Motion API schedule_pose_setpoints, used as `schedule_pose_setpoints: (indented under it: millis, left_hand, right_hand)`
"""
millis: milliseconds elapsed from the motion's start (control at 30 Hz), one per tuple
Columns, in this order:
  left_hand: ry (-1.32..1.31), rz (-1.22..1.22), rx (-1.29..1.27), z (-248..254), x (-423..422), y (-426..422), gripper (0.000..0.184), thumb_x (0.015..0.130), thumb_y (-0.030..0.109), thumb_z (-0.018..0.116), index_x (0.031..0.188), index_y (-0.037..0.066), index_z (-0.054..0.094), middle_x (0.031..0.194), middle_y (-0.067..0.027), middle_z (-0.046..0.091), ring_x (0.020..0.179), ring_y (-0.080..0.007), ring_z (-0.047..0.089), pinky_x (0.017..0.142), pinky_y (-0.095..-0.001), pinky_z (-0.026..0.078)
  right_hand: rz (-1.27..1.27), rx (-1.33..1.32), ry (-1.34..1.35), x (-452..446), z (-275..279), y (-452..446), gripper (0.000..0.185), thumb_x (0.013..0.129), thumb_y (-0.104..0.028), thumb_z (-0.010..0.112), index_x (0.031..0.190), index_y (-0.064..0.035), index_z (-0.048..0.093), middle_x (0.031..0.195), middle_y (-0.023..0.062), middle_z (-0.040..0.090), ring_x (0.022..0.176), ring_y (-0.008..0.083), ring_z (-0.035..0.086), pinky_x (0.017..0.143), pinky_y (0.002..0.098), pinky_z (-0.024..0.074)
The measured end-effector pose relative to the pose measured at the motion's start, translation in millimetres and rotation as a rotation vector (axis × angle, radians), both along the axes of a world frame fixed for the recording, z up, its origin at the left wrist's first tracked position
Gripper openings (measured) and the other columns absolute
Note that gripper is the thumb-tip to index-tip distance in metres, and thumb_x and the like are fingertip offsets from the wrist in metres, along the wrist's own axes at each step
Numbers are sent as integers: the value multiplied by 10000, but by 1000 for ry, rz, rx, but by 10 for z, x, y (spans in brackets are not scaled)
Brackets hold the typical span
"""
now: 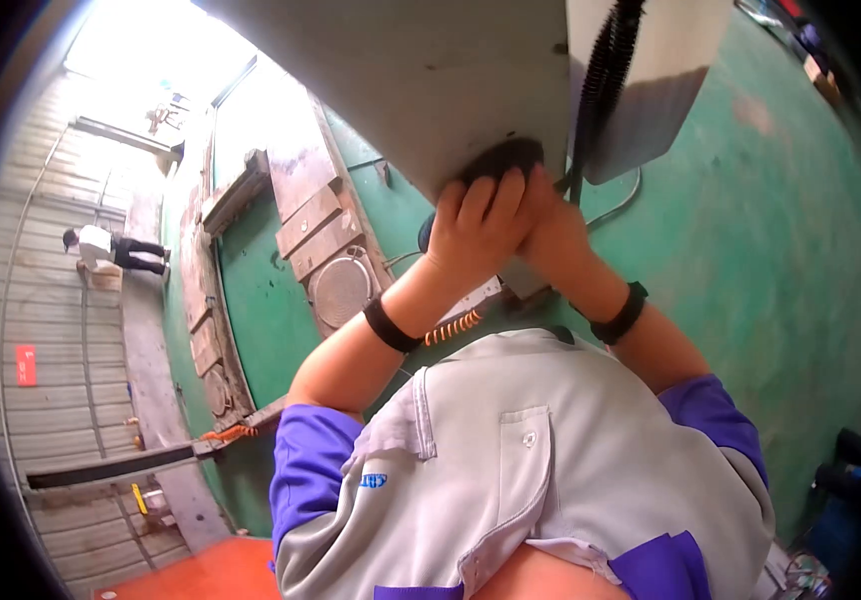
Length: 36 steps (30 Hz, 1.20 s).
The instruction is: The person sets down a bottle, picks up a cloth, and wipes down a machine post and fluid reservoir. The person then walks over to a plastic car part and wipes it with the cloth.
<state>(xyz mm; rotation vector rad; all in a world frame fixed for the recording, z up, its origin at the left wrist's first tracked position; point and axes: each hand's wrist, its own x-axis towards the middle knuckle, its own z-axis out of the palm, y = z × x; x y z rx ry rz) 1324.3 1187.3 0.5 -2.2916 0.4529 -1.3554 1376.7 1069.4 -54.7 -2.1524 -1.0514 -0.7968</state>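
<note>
Two hands (481, 218) touch a dark piece (506, 157) on a panel (451, 80) (green floor (751, 270) around).

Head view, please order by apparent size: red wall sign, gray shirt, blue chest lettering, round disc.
Largest to smallest:
1. Gray shirt
2. Round disc
3. Red wall sign
4. Blue chest lettering

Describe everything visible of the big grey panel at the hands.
The grey panel is broad and smooth, painted metal by its look, with a few dark specks. It narrows towards its lower end, where a dark rounded part shows; the left hand and right hand meet over that area, hiding detail. A black ribbed cable runs alongside. The frame cuts off its top; its support isn't visible.
</note>
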Motion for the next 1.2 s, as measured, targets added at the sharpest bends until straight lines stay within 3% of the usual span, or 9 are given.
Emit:
schedule_pose_setpoints:
  millis: [333, 467, 600, 800, 833, 900, 967, 1067, 1200]
  left_hand:
    - [368, -137, 153, -1014, -107, 206, 448, 802, 237, 553, 1243, 178, 600, 1182, 42, 541, 1051, -135, 490, 925, -311, 387]
    - [422, -200, 250, -1079, -67, 249, 453, 790, 240, 555, 1237, 177, 596, 1168, 36, 546, 1056, -134, 495, 910, -298, 385]
    - [406, -146, 243, -838, -39, 199, 455, 768, 247, 562, 1217, 180, 601, 1163, 31, 538, 1050, -149, 491, 853, -317, 375]
    - [117, -102, 157, 558, -107, 250, 463, 765, 203, 557, 1225, 209, 612, 1115, -26, 538, 926, -198, 541, 733, -366, 421]
    - [80, -107, 115, 768, -65, 320, 434, 754, 263, 571, 1181, 199, 612, 1140, -30, 538, 987, -219, 498, 740, -367, 426]
    - [-33, -153, -20, 1309, -56, 329, 472, 738, 197, 591, 1209, 206, 621, 1119, -68, 539, 929, -260, 530, 722, -373, 429]
    - [-226, -194, -49, 1596, 55, 338, 456, 710, 179, 630, 1166, 178, 638, 1065, -74, 536, 902, -263, 536, 682, -366, 440]
    - [-292, -119, -66, 1436, 80, 225, 409, 769, 118, 685, 1173, 182, 672, 1024, -99, 546, 891, -298, 570, 736, -377, 473]
    - [-369, -111, -119, 881, 161, 186, 351, 755, 143, 710, 1105, 172, 686, 979, -76, 507, 868, -254, 542, 695, -341, 485]
  right_hand:
    - [-76, -161, 282, -99, -1521, -32, 300, 816, -151, 590, 1020, 45, 489, 831, 182, 595, 611, 333, 614, 474, 415, 482]
    - [44, 159, 493, -272, -1588, 7, 558, 805, -130, 601, 1247, 124, 375, 911, 282, 615, 744, 460, 602, 618, 511, 498]
    - [82, 228, 573, -299, -1206, 51, 689, 783, -123, 621, 1324, 134, 281, 942, 317, 605, 794, 485, 591, 664, 534, 491]
    - [79, 273, 425, -224, 402, 29, 716, 754, -90, 637, 1364, 36, 284, 904, 288, 607, 747, 458, 603, 623, 516, 496]
    - [111, 303, 400, -213, 726, 36, 716, 749, -85, 636, 1371, 3, 294, 904, 272, 609, 731, 452, 604, 610, 511, 495]
    - [149, 471, 17, -136, 1215, 116, 772, 738, -79, 637, 1420, -37, 279, 903, 241, 608, 725, 436, 604, 592, 494, 498]
    - [127, 449, -28, -146, 1528, 173, 797, 737, -86, 637, 1447, -47, 277, 939, 237, 607, 725, 432, 601, 586, 483, 501]
    - [48, 367, -1, -89, 1455, 285, 798, 752, -107, 627, 1468, -40, 280, 957, 227, 609, 726, 419, 602, 581, 463, 509]
    - [-86, 218, 48, -98, 1020, 310, 755, 775, -130, 612, 1449, 15, 303, 914, 205, 614, 715, 393, 613, 564, 442, 515]
